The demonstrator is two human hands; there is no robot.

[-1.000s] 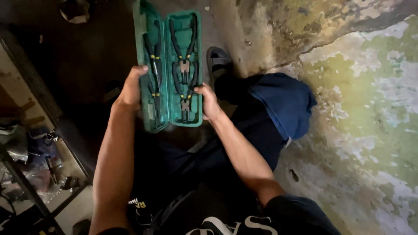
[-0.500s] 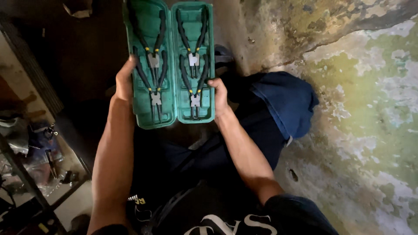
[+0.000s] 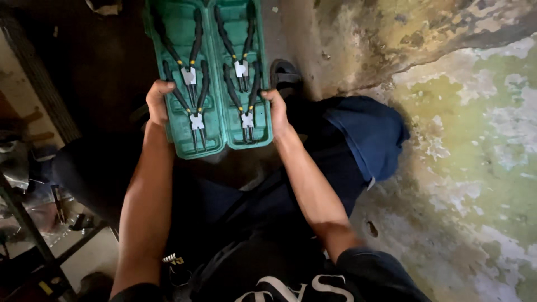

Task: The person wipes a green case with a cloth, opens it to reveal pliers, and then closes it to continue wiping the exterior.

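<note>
Both hands' grip clamps the open green case [image 3: 210, 78] holding four black-handled pliers [image 3: 193, 84].

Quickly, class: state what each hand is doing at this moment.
Left hand: closed on the left edge of the open green plier case.
Right hand: closed on the case's right edge.

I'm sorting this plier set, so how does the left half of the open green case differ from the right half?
The left half is gripped at its outer edge by the left hand, the right half by the right hand. The left half reaches lower in the picture than the right half. Both are green moulded trays holding two black-handled pliers each.
</note>
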